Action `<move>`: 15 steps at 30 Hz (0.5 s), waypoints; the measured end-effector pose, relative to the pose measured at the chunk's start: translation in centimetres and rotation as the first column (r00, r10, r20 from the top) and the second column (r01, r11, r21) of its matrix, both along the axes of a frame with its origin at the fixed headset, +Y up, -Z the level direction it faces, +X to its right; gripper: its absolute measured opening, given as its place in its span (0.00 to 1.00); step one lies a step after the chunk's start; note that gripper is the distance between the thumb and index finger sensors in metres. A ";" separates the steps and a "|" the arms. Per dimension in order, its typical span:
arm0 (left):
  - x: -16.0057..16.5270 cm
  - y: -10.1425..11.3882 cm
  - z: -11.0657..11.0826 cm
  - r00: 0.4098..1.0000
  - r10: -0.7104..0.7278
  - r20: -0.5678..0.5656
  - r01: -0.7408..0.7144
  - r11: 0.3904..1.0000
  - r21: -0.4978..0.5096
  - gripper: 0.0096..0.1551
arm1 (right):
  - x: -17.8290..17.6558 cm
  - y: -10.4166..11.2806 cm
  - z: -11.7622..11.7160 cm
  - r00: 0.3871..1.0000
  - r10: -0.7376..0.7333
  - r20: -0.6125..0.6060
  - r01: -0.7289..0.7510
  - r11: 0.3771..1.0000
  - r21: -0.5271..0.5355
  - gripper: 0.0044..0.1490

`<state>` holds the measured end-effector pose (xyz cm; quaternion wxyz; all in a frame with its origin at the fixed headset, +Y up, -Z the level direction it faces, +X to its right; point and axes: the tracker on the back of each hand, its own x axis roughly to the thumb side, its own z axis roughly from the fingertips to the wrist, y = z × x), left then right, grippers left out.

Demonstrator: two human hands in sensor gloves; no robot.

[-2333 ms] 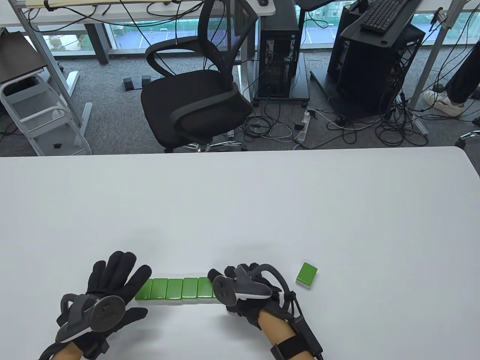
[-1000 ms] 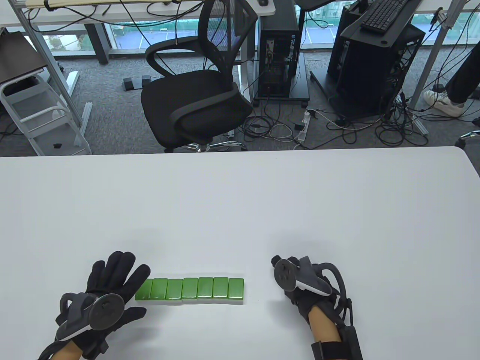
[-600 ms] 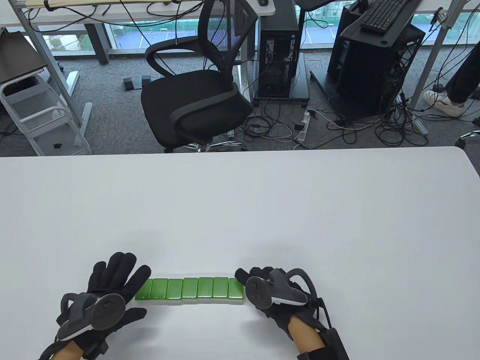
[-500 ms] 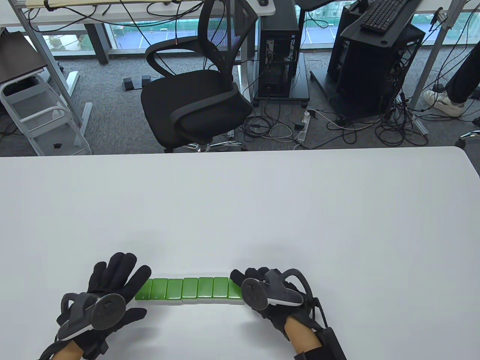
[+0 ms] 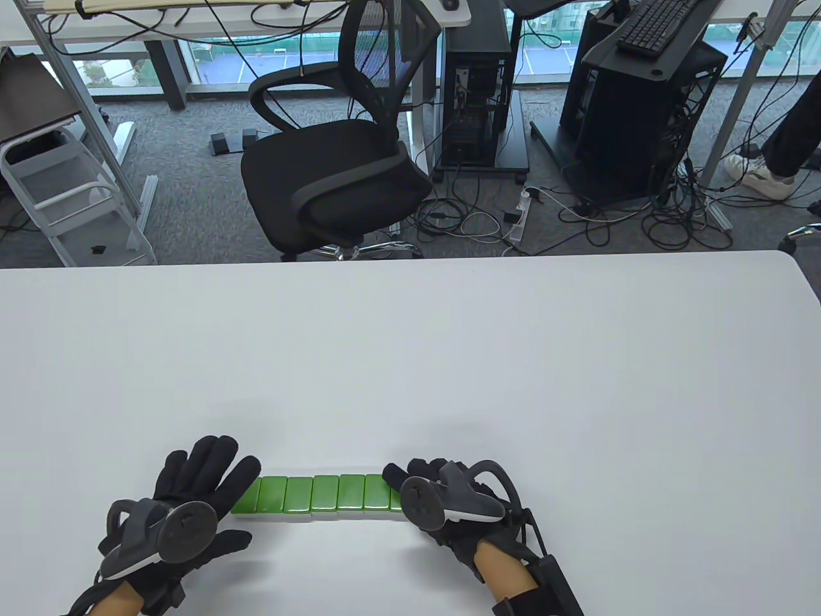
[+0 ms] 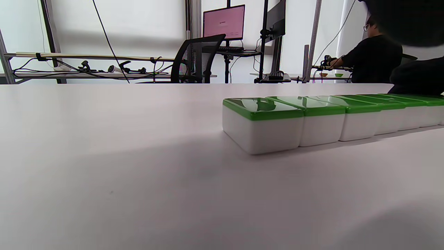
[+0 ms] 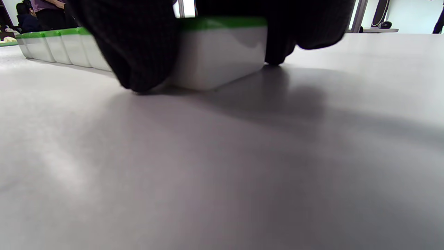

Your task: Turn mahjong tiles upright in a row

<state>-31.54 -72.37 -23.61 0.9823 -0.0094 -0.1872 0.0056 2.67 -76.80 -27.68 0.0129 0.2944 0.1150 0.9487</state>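
A row of several green-backed mahjong tiles (image 5: 324, 493) lies flat, green side up, near the front of the white table (image 5: 410, 353). My left hand (image 5: 205, 478) rests open with fingers spread at the row's left end, touching the end tile. My right hand (image 5: 410, 481) covers the row's right end. In the right wrist view the thumb (image 7: 138, 52) and the other fingers (image 7: 277, 38) grip the end tile (image 7: 222, 52) from both sides. The left wrist view shows the row (image 6: 312, 118) from its left end, flat on the table.
A black office chair (image 5: 333, 160) stands beyond the table's far edge, with computer towers (image 5: 481, 83) and cables on the floor behind it. No loose tile shows on the table.
My right hand has moved left from beside the row onto its right end and now grips the last tile. The left hand has shifted slightly right. The row has not moved.
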 end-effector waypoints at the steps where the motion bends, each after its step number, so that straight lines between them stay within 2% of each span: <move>1: 0.1 -0.1 -0.1 1.000 -0.006 0.000 0.006 1.000 -0.006 0.59 | 0.0 0.0 0.0 1.000 -0.006 -0.002 0.006 1.000 0.000 0.55; 9: 0.3 -0.6 -1.2 0.998 -0.053 0.019 0.054 0.997 -0.047 0.58 | 0.8 0.0 0.4 1.000 -0.020 0.014 0.020 1.000 0.005 0.55; 12: 0.1 -1.0 -2.2 0.995 -0.101 0.017 0.102 0.993 -0.057 0.58 | 1.7 0.3 0.4 0.998 -0.013 0.057 0.011 0.999 0.047 0.55; 15: 0.0 -1.7 -3.3 0.990 -0.141 0.013 0.142 0.986 -0.089 0.58 | 2.4 0.1 0.2 0.997 -0.020 0.079 0.017 0.999 0.042 0.55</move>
